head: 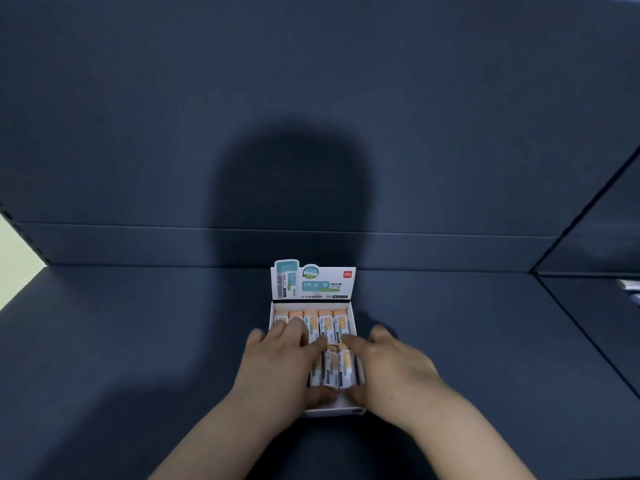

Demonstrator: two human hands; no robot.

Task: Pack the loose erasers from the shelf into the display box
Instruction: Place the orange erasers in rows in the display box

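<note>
A white display box (354,323) with an upright printed lid flap (313,282) stands on the dark blue shelf (138,341). Its back row holds several orange-tipped erasers (327,323) in white sleeves. Over the front half of the box, my left hand (277,365) and my right hand (391,365) together hold a small bunch of erasers (336,370). Fingers lie along the top of the bunch and both thumbs curl under its near end. The front part of the box is largely hidden by my hands.
The shelf's back wall (311,244) rises just behind the box. A divider edge (571,323) runs diagonally on the right, with some pale items (628,285) beyond it. The shelf's left end (20,292) opens onto a light surface.
</note>
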